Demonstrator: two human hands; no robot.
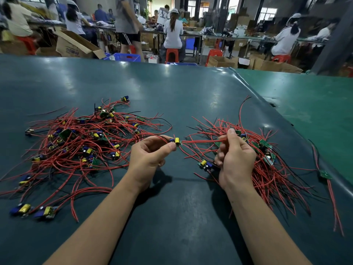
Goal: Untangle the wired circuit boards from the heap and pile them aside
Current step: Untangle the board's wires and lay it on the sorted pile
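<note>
1. The dark teal table cover (172,96), filling mid-frame, looks like smooth, glossy sheet.
2. Thin red wires (80,134), centre left, wear smooth plastic insulation.
3. Brown boxes (74,44), upper left, look matt cardboard.

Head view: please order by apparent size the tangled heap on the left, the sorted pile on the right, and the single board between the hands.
1. Tangled heap, the widest spread.
2. Sorted pile, somewhat smaller, though the right hand hides part of it.
3. Single board, pinched by the left hand, by far the smallest.

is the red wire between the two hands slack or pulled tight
Pulled tight: the red wire runs straight from the small circuit board pinched by the left hand to the right hand.
</note>
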